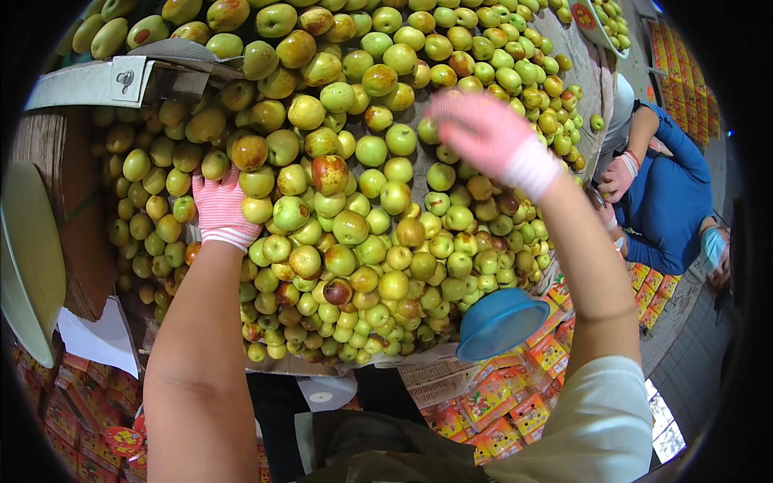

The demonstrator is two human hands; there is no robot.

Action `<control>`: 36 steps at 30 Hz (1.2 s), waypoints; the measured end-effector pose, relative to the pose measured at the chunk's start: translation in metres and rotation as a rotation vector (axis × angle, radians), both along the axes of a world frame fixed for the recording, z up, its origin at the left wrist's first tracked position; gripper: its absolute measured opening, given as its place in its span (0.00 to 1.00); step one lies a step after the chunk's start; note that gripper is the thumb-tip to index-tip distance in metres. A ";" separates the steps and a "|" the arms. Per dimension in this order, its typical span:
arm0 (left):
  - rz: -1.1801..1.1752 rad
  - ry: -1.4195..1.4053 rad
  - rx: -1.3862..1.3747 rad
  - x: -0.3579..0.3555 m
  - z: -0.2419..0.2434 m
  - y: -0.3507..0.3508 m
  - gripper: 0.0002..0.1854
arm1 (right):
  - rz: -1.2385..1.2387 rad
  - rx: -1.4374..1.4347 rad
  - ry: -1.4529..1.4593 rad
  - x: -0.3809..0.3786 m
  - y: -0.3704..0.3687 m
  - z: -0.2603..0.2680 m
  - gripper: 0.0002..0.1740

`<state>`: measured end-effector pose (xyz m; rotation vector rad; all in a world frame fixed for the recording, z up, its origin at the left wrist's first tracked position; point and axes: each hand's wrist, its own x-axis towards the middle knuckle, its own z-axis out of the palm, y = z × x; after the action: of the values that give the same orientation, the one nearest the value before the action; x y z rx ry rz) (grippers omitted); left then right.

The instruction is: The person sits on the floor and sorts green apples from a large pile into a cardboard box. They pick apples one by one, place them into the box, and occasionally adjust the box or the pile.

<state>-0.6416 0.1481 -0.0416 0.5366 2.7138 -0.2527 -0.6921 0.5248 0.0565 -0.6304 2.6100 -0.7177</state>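
A broad heap of green jujubes (350, 227), some blotched reddish brown, spreads over the table before me. My left hand (220, 205), in a pink glove with a white striped cuff, is pushed in among the fruit at the left. Jujubes cover its fingertips, so its grip is hidden. Over the right side of the heap is my right hand (483, 130), gloved alike and blurred by motion. Its fingers point left towards a gap where the table's grey surface (420, 175) shows. Whether it holds a fruit is unclear.
A blue plastic bowl (501, 323) sits tilted at the near right edge. To the left are a metal rail (84, 84), stacked cardboard (45, 151) and a pale green basin (30, 265). Printed boxes (495, 398) lie below. At right, a masked co-worker in blue (664, 187) handles something small.
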 end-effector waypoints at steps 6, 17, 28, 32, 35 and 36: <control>-0.059 0.122 0.047 0.002 -0.005 -0.002 0.33 | -0.317 0.278 -0.053 -0.135 -0.040 -0.010 0.32; -0.041 0.063 -0.051 0.001 -0.003 0.000 0.33 | -0.213 0.392 -0.203 -0.098 -0.009 -0.033 0.38; -0.048 0.103 -0.001 0.001 -0.006 -0.002 0.35 | -0.263 0.315 -0.351 0.009 0.054 -0.029 0.28; -0.021 0.043 0.002 0.000 -0.006 -0.003 0.36 | -0.106 0.425 -0.399 0.048 0.063 -0.003 0.26; -0.018 0.066 -0.024 0.001 -0.005 0.000 0.35 | 0.029 0.696 -0.669 0.066 0.047 0.024 0.26; -0.049 0.096 0.012 0.000 -0.004 0.000 0.35 | -0.141 0.468 -0.628 0.071 0.046 0.029 0.25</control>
<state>-0.6416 0.1477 -0.0455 0.6104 2.7984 -0.2820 -0.6208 0.5709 0.0856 -0.0574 2.1194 -0.2540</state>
